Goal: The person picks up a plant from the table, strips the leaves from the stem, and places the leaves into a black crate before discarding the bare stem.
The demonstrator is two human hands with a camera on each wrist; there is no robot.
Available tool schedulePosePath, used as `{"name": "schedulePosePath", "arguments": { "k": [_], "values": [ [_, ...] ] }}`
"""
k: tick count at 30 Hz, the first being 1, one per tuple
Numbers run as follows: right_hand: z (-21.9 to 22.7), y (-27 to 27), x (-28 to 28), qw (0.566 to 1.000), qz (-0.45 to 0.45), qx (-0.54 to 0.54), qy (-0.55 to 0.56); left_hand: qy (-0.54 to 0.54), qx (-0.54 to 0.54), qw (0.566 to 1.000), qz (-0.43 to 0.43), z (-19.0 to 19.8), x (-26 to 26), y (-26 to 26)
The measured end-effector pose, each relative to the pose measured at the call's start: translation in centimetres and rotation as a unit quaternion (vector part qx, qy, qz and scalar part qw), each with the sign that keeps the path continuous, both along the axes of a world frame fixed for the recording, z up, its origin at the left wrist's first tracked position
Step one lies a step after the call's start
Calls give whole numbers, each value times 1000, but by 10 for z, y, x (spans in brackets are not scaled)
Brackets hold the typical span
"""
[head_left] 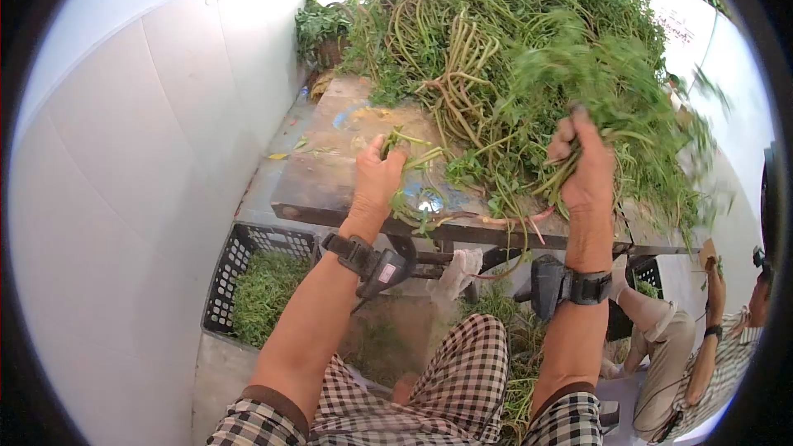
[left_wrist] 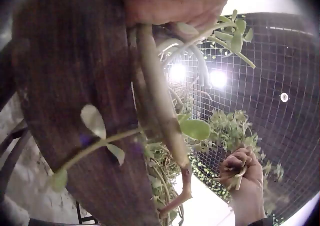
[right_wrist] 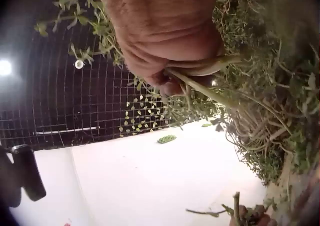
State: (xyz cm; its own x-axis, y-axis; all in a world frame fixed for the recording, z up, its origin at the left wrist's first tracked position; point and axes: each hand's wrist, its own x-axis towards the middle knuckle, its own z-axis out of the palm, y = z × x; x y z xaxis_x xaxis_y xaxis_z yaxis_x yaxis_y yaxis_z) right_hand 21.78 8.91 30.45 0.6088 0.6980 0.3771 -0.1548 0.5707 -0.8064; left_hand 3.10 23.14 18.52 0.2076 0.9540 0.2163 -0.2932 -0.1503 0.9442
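My left hand [head_left: 380, 177] grips a few leafy stems just above the near part of the wooden table [head_left: 318, 173]. In the left wrist view a thick pale stem [left_wrist: 159, 86] runs down from under that hand, with small oval leaves around it. Over the table's right side, my right hand [head_left: 588, 169] holds a bunch of green leafy stems [head_left: 652, 144], its leafy ends blurred. Cut-looking stem ends [left_wrist: 239, 178] poke out of the right fist in the left wrist view. Behind both hands rises a big heap of the same greens [head_left: 487, 41].
A black crate [head_left: 219, 281] with greens stands on the floor at left, beside a white wall [head_left: 124, 157]. Loose greens lie below the table. A white cloth [head_left: 457, 272] hangs at the table's front. Another person [head_left: 694, 363] sits at the right.
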Motion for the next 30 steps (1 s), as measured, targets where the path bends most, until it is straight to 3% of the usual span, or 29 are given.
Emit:
{"name": "schedulePosePath", "arguments": {
  "k": [4,8,11,14,20,22,25,29,30],
  "values": [
    [-2,-21,22,995,29,78,61,6,-2,1000,3,1,0,1],
    [-15,-37,46,993,-48,73,79,40,29,998,36,-2,1,4],
    [-25,-50,65,976,-89,147,134,45,27,997,50,-9,5,8],
    [-32,-68,77,972,-129,150,127,62,24,996,58,-10,5,11],
    [-48,-92,67,988,-98,57,104,25,-4,996,90,-5,7,21],
    [-58,-93,60,991,-106,-12,85,20,11,994,111,17,0,29],
    [-72,-92,41,985,-142,-87,42,94,159,961,207,24,-6,61],
    [-95,-80,9,980,-96,-158,-73,233,270,918,174,8,-6,45],
    [-107,-72,4,965,-134,-188,-128,270,270,907,177,4,-4,47]
  ]
}}
